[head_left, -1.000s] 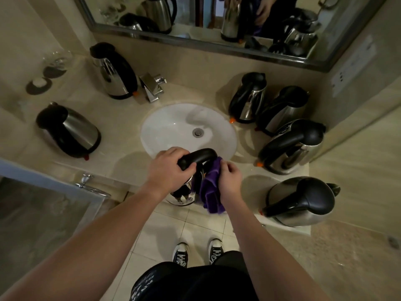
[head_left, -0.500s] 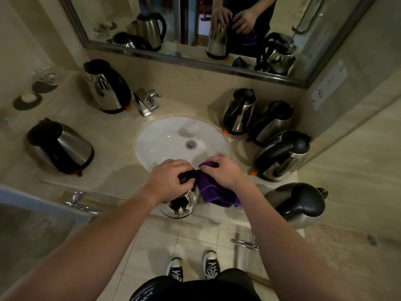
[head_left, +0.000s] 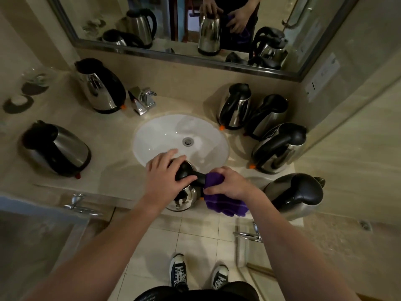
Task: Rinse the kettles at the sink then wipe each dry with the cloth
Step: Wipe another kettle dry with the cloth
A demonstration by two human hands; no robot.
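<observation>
Standing at the sink point(head_left: 152, 135), you press your left hand point(head_left: 161, 170), fingers spread, on the lid of a kettle point(head_left: 184, 199) at the counter's front edge. Your right hand point(head_left: 227, 183) grips a purple cloth point(head_left: 225, 206) wrapped around its black handle.

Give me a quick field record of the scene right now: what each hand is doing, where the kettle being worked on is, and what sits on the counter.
left hand: rests on the black lid of the steel kettle being wiped, fingers fairly straight
right hand: grips the purple cloth around that kettle's black handle
kettle position: at the front edge of the white oval sink
counter left of sink: two steel-and-black kettles, chrome tap
counter right of sink: four steel-and-black kettles, close together
water: none seen running
</observation>
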